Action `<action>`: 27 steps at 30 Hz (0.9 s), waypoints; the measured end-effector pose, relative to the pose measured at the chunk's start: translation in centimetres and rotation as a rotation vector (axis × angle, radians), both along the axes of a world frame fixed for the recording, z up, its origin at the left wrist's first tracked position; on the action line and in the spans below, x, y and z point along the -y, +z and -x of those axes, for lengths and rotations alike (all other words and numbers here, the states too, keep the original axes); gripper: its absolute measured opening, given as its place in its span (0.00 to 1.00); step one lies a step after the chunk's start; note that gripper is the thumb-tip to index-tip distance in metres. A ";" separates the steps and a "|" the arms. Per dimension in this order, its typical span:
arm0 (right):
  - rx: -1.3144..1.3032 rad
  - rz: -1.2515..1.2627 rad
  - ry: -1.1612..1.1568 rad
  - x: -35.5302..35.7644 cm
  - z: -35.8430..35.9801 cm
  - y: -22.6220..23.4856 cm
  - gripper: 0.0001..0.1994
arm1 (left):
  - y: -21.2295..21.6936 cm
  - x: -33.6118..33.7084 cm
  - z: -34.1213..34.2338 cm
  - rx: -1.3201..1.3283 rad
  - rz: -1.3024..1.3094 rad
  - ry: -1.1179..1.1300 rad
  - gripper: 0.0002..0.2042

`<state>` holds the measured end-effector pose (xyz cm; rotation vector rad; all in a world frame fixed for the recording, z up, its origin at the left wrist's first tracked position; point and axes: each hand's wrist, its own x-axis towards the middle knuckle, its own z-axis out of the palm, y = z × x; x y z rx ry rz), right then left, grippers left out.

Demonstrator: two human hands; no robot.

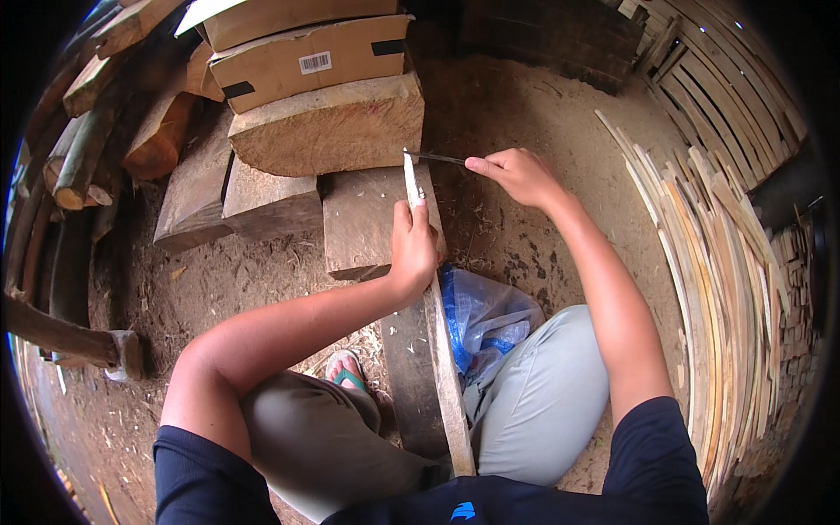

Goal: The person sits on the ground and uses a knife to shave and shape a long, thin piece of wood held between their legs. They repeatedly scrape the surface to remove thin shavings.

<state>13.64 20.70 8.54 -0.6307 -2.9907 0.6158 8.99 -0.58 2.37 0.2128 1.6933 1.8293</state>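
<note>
A long pale wooden strip (445, 385) runs up from my lap, its whittled upper end narrow and white. My left hand (415, 249) is wrapped round it just below that end, thumb on top near small curled shavings. My right hand (518, 175) is closed round the near end of a thin dark knife (442, 158), seen almost edge-on. Its far end meets the tip of the strip; whether it cuts in cannot be made out. Beneath my left hand stands a squared wooden block (359, 223), and a dark plank (409, 367) lies under the strip.
Cardboard boxes (306, 61) sit on a thick timber chunk (328, 127) ahead. Logs (83, 162) are stacked at left, near a mallet-like tool (127, 354). A blue and clear plastic bag (486, 315) lies by my right knee. Long strips (713, 306) are piled at right.
</note>
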 end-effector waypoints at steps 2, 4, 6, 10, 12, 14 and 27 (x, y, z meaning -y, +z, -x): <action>0.036 -0.021 -0.015 0.1 0.2 -0.2 0.38 | -0.5 -0.1 0.0 -0.020 -0.001 -0.017 0.17; 0.046 -0.026 -0.017 0.1 0.5 -0.5 0.38 | -1.0 -0.2 0.1 -0.010 -0.022 -0.028 0.17; 0.029 -0.015 -0.006 0.1 0.9 -0.9 0.38 | -1.3 -0.2 0.4 0.003 -0.010 -0.038 0.17; 0.065 0.120 0.021 -1.5 1.5 -2.0 0.38 | -2.1 -0.8 0.8 -0.042 0.064 -0.039 0.17; 0.049 0.191 0.051 -1.8 1.8 -2.5 0.37 | -3.1 -1.0 1.1 -0.089 0.096 -0.021 0.18; 0.067 0.194 0.061 -1.9 2.0 -2.3 0.37 | -3.4 -1.2 1.2 -0.125 0.126 -0.012 0.19; 0.027 -0.095 0.086 1.5 4.6 -1.3 0.39 | -3.9 -1.1 1.4 -0.164 0.170 0.006 0.20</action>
